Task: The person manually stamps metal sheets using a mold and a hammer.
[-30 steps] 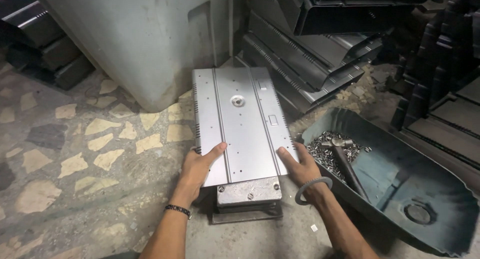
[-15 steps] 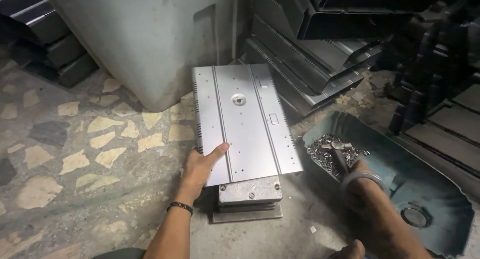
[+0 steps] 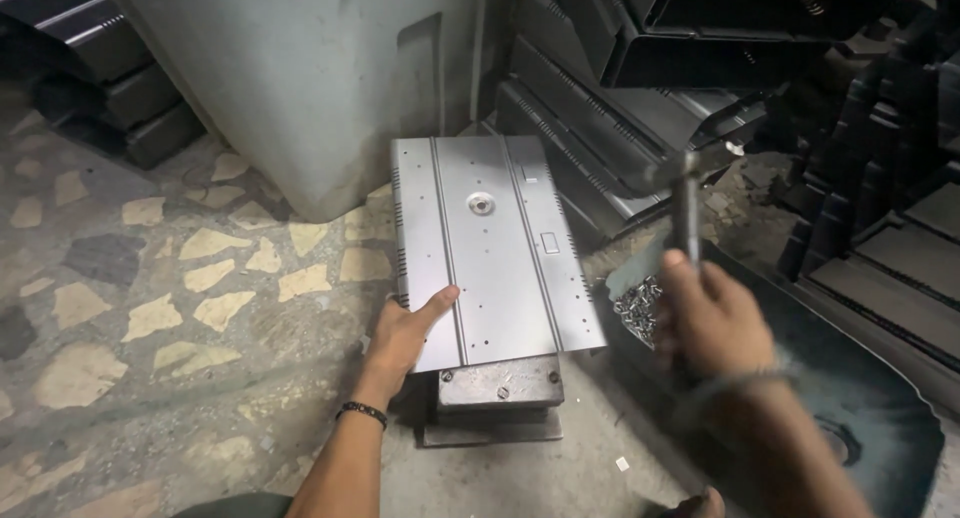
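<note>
Grey sheet-metal panel (image 3: 490, 248) pinned flat on a steel block (image 3: 497, 386), a tool raised beside it.

The ribbed panel lies across the block on the stone-chip floor (image 3: 150, 308), its near edge overhanging the block, a round boss near its middle. The left hand (image 3: 405, 333) presses open-palmed on the panel's near left corner, thumb on top, clamping nothing, only bracing. The right hand (image 3: 715, 323), blurred, is clenched around a dark slim tool (image 3: 686, 213) held upright above the dark tray (image 3: 870, 398) that holds a heap of small bright fasteners (image 3: 640, 308). The step in hand looks like steadying the panel while the tool is brought over; the next move would call for keeping the sheet from sliding and lining the tool up squarely over its mark. Stacked dark metal casings (image 3: 600, 108) and a large pale housing (image 3: 300, 78) stand behind.
</note>
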